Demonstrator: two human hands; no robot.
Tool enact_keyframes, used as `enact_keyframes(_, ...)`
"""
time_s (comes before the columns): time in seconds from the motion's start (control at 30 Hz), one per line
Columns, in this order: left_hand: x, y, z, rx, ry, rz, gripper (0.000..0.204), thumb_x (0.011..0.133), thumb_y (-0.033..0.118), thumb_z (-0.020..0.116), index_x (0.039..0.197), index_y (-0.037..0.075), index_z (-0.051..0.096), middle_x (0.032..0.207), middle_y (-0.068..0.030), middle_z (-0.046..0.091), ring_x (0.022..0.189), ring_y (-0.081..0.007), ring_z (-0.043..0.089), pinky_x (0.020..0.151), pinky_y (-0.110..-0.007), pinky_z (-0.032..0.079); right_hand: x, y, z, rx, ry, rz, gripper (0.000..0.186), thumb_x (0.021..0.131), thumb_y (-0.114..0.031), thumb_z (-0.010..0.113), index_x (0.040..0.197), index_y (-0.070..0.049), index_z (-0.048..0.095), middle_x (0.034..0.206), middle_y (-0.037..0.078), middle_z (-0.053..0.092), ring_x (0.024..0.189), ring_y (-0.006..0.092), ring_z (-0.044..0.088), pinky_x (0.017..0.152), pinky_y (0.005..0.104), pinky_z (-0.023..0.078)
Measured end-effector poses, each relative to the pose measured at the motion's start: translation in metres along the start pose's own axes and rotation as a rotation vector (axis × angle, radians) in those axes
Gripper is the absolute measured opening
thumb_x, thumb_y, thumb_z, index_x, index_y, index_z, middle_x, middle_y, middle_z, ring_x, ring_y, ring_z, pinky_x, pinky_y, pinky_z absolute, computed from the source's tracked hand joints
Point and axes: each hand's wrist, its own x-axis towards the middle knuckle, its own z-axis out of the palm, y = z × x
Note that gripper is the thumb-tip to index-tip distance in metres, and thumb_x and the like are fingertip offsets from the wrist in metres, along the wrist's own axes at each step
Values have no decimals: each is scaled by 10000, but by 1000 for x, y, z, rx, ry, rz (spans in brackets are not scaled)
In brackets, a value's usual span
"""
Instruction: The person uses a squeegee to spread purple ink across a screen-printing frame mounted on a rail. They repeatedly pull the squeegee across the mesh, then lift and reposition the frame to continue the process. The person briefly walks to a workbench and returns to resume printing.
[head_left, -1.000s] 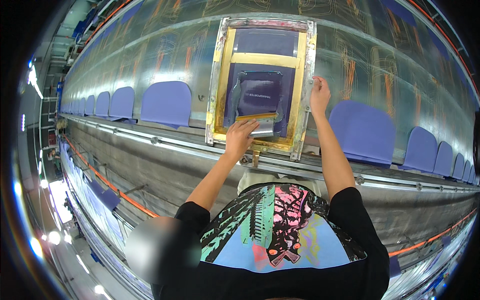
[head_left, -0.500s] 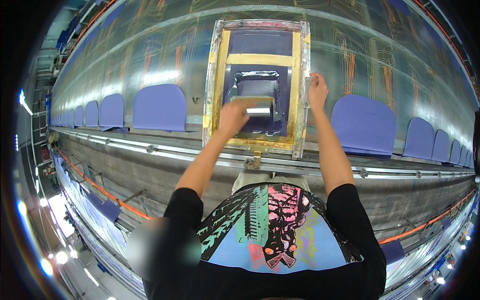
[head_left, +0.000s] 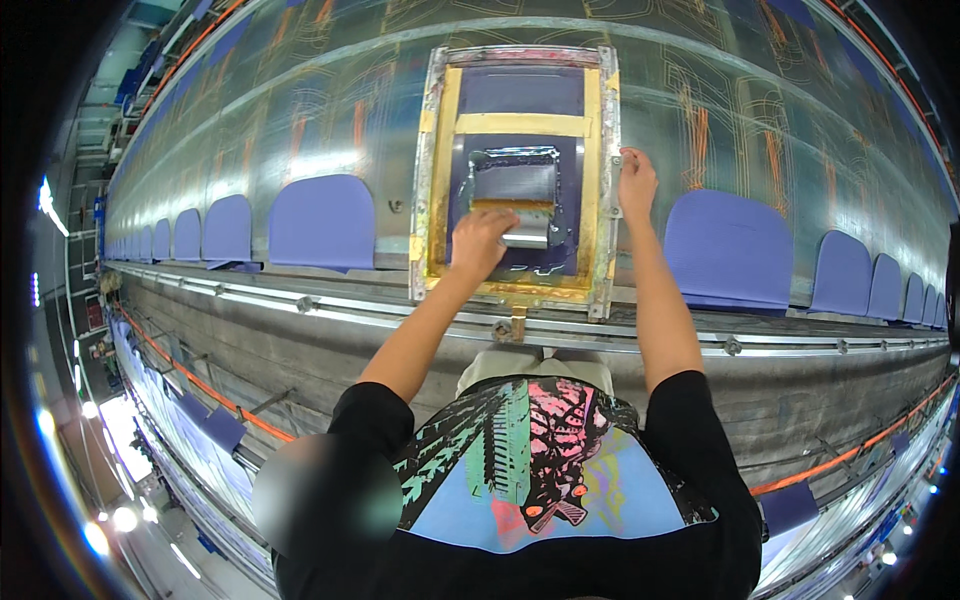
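Pinching squeegee (head_left: 530, 233) in left hand (head_left: 480, 240), hiding its left end; holding right hand (head_left: 637, 184) at screen frame (head_left: 606, 240), cannot tell if pinching.

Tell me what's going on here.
A person's left hand holds a metal-handled squeegee over the dark screen of a taped frame. The right hand is at the frame's right edge. Glossy, wet-looking material shows on the screen beyond the squeegee. The frame sits on a long table, with rounded purple pieces lying in a row to either side.
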Motion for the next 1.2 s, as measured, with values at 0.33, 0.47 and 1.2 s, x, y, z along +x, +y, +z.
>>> enact_keyframes(0.33, -70, 31, -11, -104, -124, 69, 568, 711, 14, 692, 1266, 129, 713, 1336, -46, 686, 1247, -300, 617, 1081, -446, 478, -8, -2, -16, -23, 125, -94, 214, 1018, -238, 599, 1085, -108, 756, 972, 163, 750, 869, 335, 709, 812, 424, 529)
enact_keyframes(0.47, -77, 37, -32, -67, -143, 6, 581, 704, 13, 686, 1270, 141, 712, 1342, -35, 685, 1237, -301, 618, 1048, -442, 493, -35, -4, 5, 75, 121, -95, 224, 1035, -252, 586, 1082, -107, 750, 896, 145, 734, 778, 279, 670, 746, 408, 504)
enact_keyframes(1.2, -132, -11, -44, 74, -243, 36, 567, 745, 13, 740, 1284, 187, 697, 1396, -13, 653, 1304, -277, 589, 1120, -502, 448, -41, 0, 45, 36, 48, -22, 239, 1039, -269, 561, 1109, -111, 726, 798, 135, 700, 728, 304, 664, 726, 429, 496)
